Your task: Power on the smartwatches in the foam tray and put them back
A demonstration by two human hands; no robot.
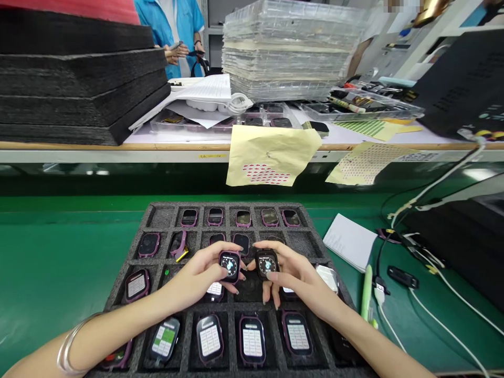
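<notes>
My left hand [210, 268] grips a purple-framed smartwatch [230, 265] between thumb and fingers, its lit screen facing up. Beside it, my right hand [289, 270] holds a black smartwatch [267, 263] whose lit screen shows a similar dial. The two watches are close together but apart. Both hands are above a dark grey foam tray [164, 216] divided into compartments. Most compartments hold purple-framed watch bodies, such as one watch [252, 338] in the front row with a white grid on its screen. Watches in the rear row have dark screens. My hands and forearms partly hide the middle rows.
A white notepad [350, 241], a green pen [366, 294] and a black cable connector [402, 276] lie right of the tray. Behind is a shelf with black foam blocks [79, 79] and stacked clear plastic trays [291, 47]. Yellow sticker sheets [271, 152] hang over its edge. A person [173, 31] stands beyond.
</notes>
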